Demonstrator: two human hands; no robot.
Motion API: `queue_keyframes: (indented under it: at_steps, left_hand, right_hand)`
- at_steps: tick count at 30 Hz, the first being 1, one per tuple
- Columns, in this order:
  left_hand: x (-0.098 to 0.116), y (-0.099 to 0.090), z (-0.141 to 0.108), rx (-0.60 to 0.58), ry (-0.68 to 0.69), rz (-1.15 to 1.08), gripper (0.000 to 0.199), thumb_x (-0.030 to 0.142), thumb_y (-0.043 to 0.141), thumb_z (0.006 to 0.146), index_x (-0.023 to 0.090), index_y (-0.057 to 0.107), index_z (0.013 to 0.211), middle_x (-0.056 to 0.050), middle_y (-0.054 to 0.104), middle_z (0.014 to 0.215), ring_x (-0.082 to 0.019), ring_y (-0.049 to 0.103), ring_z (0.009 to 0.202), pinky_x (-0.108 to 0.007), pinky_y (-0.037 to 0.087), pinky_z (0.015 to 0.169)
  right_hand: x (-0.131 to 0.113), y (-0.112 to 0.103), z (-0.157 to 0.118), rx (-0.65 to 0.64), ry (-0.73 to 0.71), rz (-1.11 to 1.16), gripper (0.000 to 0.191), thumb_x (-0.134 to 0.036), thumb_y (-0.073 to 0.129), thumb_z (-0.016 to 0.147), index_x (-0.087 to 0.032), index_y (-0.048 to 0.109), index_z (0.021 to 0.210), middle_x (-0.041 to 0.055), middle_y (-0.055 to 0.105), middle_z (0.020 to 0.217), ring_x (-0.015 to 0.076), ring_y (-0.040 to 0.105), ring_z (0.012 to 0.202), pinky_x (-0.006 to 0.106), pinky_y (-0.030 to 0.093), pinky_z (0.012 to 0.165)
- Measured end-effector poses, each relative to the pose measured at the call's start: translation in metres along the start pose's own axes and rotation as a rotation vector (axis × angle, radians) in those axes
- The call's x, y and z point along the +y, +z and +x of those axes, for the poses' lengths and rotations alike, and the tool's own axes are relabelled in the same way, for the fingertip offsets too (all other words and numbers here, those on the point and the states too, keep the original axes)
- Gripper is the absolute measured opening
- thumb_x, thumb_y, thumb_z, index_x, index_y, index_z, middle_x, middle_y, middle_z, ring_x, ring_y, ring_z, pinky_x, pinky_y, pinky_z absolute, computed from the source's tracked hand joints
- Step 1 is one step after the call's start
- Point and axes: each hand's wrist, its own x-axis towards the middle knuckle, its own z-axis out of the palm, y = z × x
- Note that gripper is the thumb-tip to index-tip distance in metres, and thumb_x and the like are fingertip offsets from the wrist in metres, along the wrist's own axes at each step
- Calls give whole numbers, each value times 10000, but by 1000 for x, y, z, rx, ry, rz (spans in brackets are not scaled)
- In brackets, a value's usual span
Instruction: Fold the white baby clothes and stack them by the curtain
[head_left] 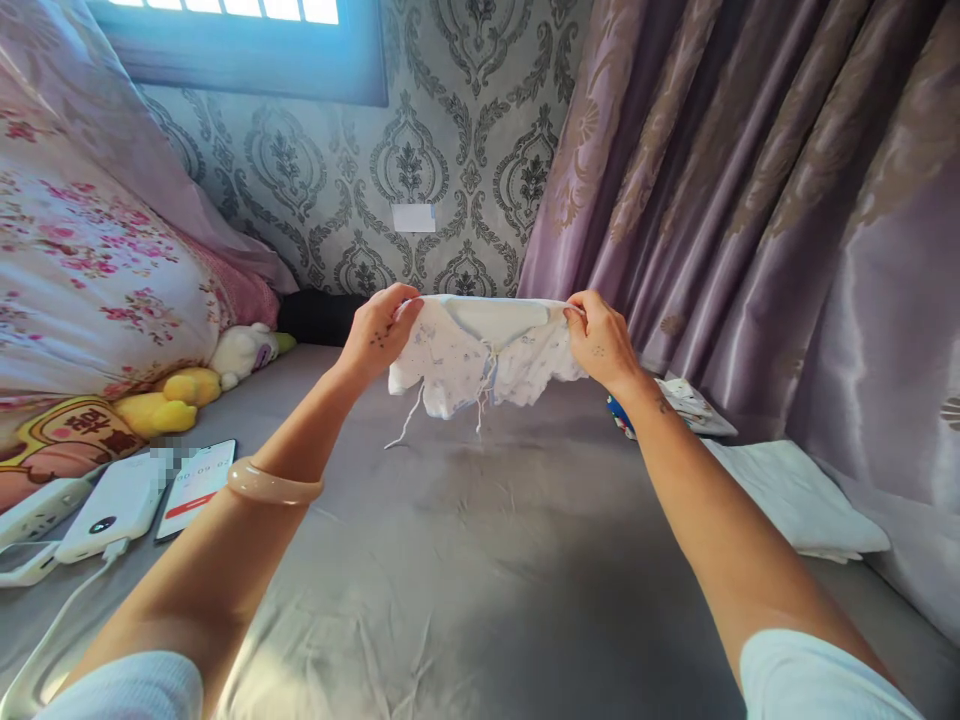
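Note:
A small white baby garment (457, 360) with a faint print and dangling tie strings is stretched out in the air above the grey bed sheet (480, 560). My left hand (379, 335) pinches its upper left corner between thumb and fingers. At the upper right corner, my right hand (604, 340) grips it the same way. The top edge is pulled nearly straight between both hands. Its lower part hangs loose, with a V-shaped opening at the middle.
Folded white cloth (799, 497) and a smaller folded pile (694, 405) lie on the right by the purple curtain (720, 180). On the left are a phone (196, 488), a white power bank (112, 508), a power strip (45, 510) and plush toys (169, 400).

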Motion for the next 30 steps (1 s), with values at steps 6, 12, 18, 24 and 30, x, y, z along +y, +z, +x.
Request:
queue_keyframes:
  at_steps: [6,12,18,24,30]
  left_hand:
    - [26,-31,-18,72,120,41,290,384,528,870,189,704,995,-22,608,799,-135,514,732,-243,401,684]
    - [70,-83,-19,167,61,-65,305,401,669,793,159,743,963,36,528,623,-27,390,521,-185,306,522]
    - [42,-72,-11,-160,-172,-169,312,439,707,700,156,742,827,24,565,574,-49,417,470,-179,292,444]
    - [-62,24,-54,-528,-355,-195,371,548,646,651,183,714,675,5,577,545,-112,460,484,-214,323,444]
    - [-110,79,-86,-580,-349,-64,331,518,595,667,202,691,667,0,568,541,-145,492,536,-230,340,501]
  right_hand:
    - [-17,-34,-17,20,35,82,313,-472,455,930,-206,609,988,69,660,878,219,602,822,323,436,740]
    - [-41,-81,-21,-65,124,376,333,-532,616,828,-234,683,961,20,631,747,169,571,650,293,412,574]
    - [-27,-62,-20,-308,317,593,396,-550,729,699,-208,719,899,27,672,742,159,581,631,285,438,567]
    - [34,38,-62,-614,565,705,437,-548,748,600,-175,730,827,25,699,747,157,590,654,283,456,606]
    - [66,92,-93,-712,593,674,306,-425,681,661,-160,723,807,36,720,803,175,623,765,288,473,712]
